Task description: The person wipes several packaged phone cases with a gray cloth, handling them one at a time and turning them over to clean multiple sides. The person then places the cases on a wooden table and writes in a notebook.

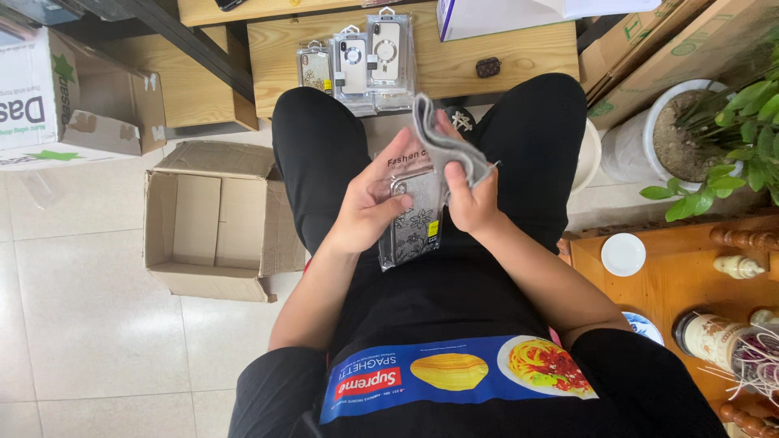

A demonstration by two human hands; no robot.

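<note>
The left hand [367, 209] is clamped on a packaged phone case [415, 212], thumb across its front and fingers behind, holding it upright over the lap. The case is clear with a dark floral pattern, sealed in a glossy sleeve that has a pale header strip on top and a small yellow label near its right edge. The right hand [469, 199] is closed around a grey cloth [446, 144], pinching it against the right side of the package; the cloth's loose end sticks up above both hands.

Beyond the knees, three more packaged cases [357, 63] lie side by side on a low wooden bench [503, 57], each in a clear sleeve with a hang tab. A white and purple box [487, 16] sits on the bench's far edge. To the left, an open brown carton [215, 219] stands on the tiled floor, and a white carton [49, 89] with green stars stands beyond it. A potted plant [706, 130] is on the right.
</note>
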